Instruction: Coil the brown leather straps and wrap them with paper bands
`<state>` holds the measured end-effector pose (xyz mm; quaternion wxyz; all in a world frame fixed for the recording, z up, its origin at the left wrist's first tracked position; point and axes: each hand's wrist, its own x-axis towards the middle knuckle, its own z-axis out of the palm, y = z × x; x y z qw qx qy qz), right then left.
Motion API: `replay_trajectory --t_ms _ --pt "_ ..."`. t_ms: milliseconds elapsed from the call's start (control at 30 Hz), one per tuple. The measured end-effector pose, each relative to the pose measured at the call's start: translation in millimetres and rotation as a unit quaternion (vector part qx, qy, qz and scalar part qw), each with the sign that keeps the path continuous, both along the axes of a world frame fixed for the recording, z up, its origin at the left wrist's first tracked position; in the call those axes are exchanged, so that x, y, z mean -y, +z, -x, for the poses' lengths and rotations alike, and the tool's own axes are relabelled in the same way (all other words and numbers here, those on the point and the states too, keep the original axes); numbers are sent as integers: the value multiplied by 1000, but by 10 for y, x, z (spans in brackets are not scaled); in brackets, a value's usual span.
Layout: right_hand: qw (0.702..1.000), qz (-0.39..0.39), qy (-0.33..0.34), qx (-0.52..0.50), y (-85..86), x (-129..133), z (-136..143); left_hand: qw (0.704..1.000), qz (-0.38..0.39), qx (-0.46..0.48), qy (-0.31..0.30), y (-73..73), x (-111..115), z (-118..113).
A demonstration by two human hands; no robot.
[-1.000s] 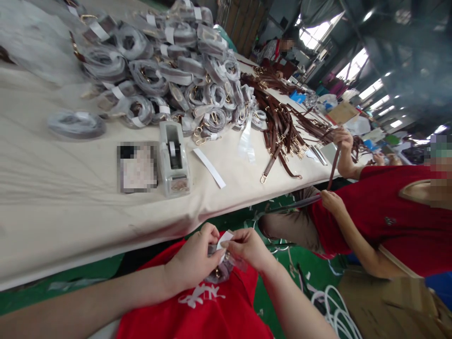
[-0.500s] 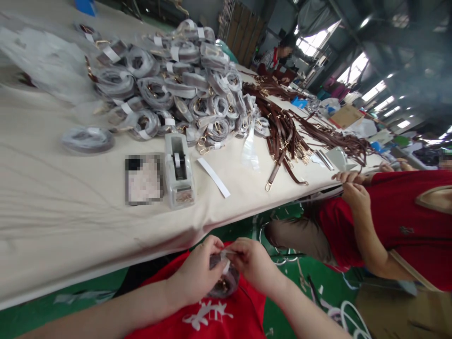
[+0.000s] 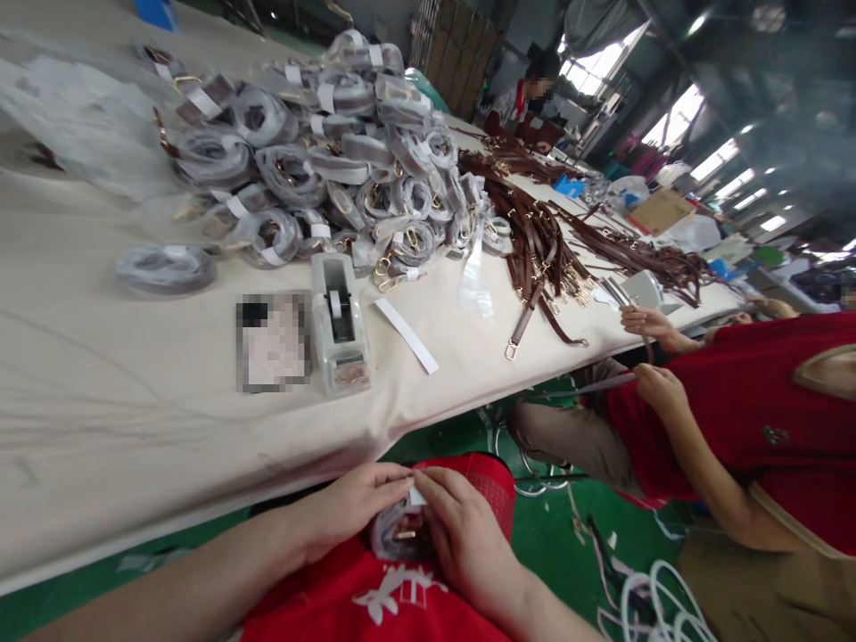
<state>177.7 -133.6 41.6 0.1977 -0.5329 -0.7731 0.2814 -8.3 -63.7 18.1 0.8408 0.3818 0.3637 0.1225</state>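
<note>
In my lap lies a coiled brown strap (image 3: 389, 533) wrapped in clear plastic, with gold metal hardware showing in its middle. My left hand (image 3: 361, 499) grips it from the left, fingertips closed over the top edge. From the other side my right hand (image 3: 465, 526) wraps round the coil, its fingers covering much of it. A white paper band (image 3: 418, 496) shows between the fingertips of both hands. On the table in front stand a tape dispenser (image 3: 341, 334) and, beside it, a loose white paper strip (image 3: 407, 335).
A heap of plastic-wrapped coiled straps (image 3: 348, 160) covers the back of the table (image 3: 167, 392). Unwrapped brown straps (image 3: 535, 241) with gold clasps lie to its right. A co-worker in red (image 3: 755, 428) sits at my right, holding a strap. One wrapped coil (image 3: 166, 269) lies apart at left.
My fingers have gone from pinching at the top of the coil to lying over it, with the paper band now across its top. The co-worker's hands have moved apart.
</note>
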Motion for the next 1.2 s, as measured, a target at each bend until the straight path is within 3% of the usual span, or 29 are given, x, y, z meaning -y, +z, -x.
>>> replay_trajectory --t_ms 300,467,767,900,1033,1133,1200 --pt "1000 -24 -4 -4 -82 -5 23 993 90 43 61 -137 75 49" --pt "999 -29 -13 4 -133 -16 48 993 85 32 77 -149 99 22" --pt "996 -30 31 80 -103 54 133 993 76 48 73 -71 127 8" --pt "1000 0 12 16 -79 58 141 996 58 25 56 -69 99 33" --pt "991 54 -50 -107 65 -215 8 999 24 33 29 -84 33 100" --pt "986 -20 -103 -128 218 -620 -47 999 -27 30 11 -107 2 125" --pt "984 -67 -94 -133 290 -924 9 997 -69 15 8 -141 -9 121"
